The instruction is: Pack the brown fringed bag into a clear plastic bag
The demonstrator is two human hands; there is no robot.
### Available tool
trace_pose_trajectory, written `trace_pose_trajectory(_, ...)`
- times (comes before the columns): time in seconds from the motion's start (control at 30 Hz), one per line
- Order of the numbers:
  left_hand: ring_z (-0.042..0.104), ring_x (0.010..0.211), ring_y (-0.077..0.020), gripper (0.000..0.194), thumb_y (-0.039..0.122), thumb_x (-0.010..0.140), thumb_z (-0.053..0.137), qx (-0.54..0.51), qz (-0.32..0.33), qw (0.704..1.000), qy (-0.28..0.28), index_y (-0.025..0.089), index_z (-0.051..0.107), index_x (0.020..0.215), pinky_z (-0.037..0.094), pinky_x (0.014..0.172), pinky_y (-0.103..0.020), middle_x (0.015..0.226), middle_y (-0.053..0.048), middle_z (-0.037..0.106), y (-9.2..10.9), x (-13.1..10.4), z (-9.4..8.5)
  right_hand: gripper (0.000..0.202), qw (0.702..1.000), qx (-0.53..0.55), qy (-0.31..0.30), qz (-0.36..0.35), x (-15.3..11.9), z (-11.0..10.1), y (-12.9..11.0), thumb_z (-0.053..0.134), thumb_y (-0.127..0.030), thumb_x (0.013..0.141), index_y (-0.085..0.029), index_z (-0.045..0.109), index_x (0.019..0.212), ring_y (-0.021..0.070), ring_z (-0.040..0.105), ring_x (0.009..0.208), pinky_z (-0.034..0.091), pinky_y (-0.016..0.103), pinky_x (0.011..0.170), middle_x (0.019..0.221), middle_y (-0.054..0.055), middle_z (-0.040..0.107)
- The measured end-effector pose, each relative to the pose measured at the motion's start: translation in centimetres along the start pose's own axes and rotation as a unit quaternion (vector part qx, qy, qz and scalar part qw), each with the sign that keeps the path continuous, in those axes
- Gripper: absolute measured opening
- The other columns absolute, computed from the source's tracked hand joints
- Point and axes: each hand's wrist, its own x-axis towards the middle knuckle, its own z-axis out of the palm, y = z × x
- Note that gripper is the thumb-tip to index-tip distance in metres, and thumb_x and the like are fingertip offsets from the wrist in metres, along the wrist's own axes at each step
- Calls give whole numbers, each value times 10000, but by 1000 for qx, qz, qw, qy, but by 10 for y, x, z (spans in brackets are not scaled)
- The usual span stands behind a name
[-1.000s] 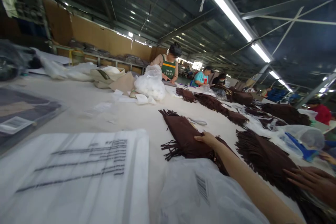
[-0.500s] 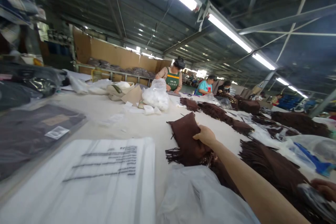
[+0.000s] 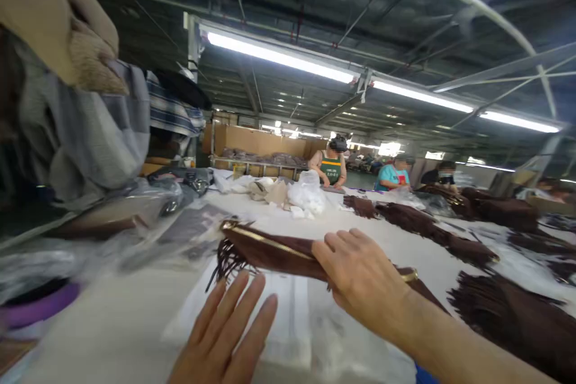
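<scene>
In the middle of the head view, a dark brown fringed pouch [image 3: 274, 254] with a gold zipper along its upper edge is held just above the table. My right hand [image 3: 364, 273] is closed around it, toward its right part, fingers folded over the top. My left hand [image 3: 229, 333] is open, palm down, its fingers spread just below the pouch's fringe. The left hand appears to hold nothing. Beneath the pouch lie flat white plastic bags [image 3: 288, 312], partly hidden by both hands.
Brown fringed pieces [image 3: 517, 318] lie in piles along the right. Plastic-wrapped grey goods [image 3: 189, 228] and a purple ring-shaped object [image 3: 42, 309] are at left. Crumpled clear plastic [image 3: 308, 192] sits farther back. Garments [image 3: 90, 114] hang at left. A person in a green apron [image 3: 330, 171] works across the table.
The view has swung left and upward. The brown pouch has been lifted off the table and turned, so its zipper shows. My open left hand now appears beside it.
</scene>
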Motion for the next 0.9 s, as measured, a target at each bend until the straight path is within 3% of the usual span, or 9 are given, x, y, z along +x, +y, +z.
trace_pose_trajectory(0.03, 392, 1256, -292, 456, 245, 855, 471, 8, -24, 1000, -11, 200, 421, 1306, 243, 1075, -494, 1296, -118, 514, -1, 6, -12, 224, 999, 20, 15, -34, -8, -7, -21, 496, -38, 658, -187, 527, 822, 205, 534, 687, 301, 328, 625, 734, 56, 582)
trace_pose_trajectory(0.07, 477, 1181, -287, 444, 202, 836, 453, 10, -40, 997, -67, 207, 452, 1280, 278, 1044, -496, 1238, -114, 565, -2, 9, -25, 223, 997, 44, 25, -64, -16, -12, -41, 503, -43, 649, -189, 521, 817, 202, 528, 666, 305, 329, 618, 728, 51, 579)
trace_pose_trajectory(0.1, 567, 1058, -278, 418, 174, 800, 465, 1, -72, 984, -164, 203, 512, 1215, 352, 979, -476, 1130, -108, 631, -4, 9, -37, 217, 993, 69, 24, -89, -24, -15, -59, 508, -52, 649, -190, 516, 816, 200, 524, 652, 311, 330, 613, 725, 47, 579)
trace_pose_trajectory(0.2, 635, 767, -253, 229, 176, 705, 536, -44, -178, 860, -476, 213, 630, 911, 448, 717, -371, 824, -48, 693, -9, -6, -72, 218, 981, 144, -21, -130, -48, -13, -101, 498, -62, 665, -192, 510, 839, 204, 534, 665, 341, 330, 623, 754, 45, 586)
trace_pose_trajectory(0.27, 627, 755, -248, 114, 208, 677, 555, -75, -214, 795, -562, 230, 623, 766, 411, 652, -328, 769, -21, 685, -12, -22, -90, 253, 970, 196, -70, -127, -60, -8, -117, 493, -58, 661, -190, 511, 876, 213, 552, 734, 366, 331, 662, 818, 50, 594)
trace_pose_trajectory(0.37, 622, 745, -210, 60, 207, 649, 552, -123, -221, 778, -576, 236, 604, 660, 355, 611, -283, 707, 7, 669, -13, -40, -105, 280, 941, 269, -176, -105, -70, -1, -126, 543, -119, 669, -177, 533, 943, 225, 573, 832, 391, 319, 698, 914, 68, 599)
trace_pose_trajectory(0.53, 618, 727, -209, 28, 221, 645, 594, -99, -184, 798, -565, 228, 611, 624, 328, 595, -279, 668, 6, 654, -20, -34, -118, 322, 897, 331, -285, -73, -78, 9, -119, 638, -257, 666, -223, 607, 985, 203, 596, 836, 398, 264, 664, 972, 51, 626)
trace_pose_trajectory(0.73, 599, 763, -231, 121, 315, 653, 678, -65, -139, 801, -579, 219, 638, 714, 358, 601, -274, 716, -15, 637, -42, -14, -134, 104, 912, 315, -264, 5, -72, 11, -113, 579, -189, 738, -191, 647, 817, 165, 583, 740, 371, 228, 633, 776, 38, 660)
trace_pose_trajectory(0.9, 579, 763, -190, 164, 247, 595, 707, -104, -139, 811, -558, 218, 618, 729, 373, 606, -241, 754, 17, 614, -55, -14, -136, 51, 924, 302, -232, 29, -65, 3, -101, 604, -183, 733, -198, 625, 690, 141, 556, 663, 355, 210, 599, 658, 0, 622)
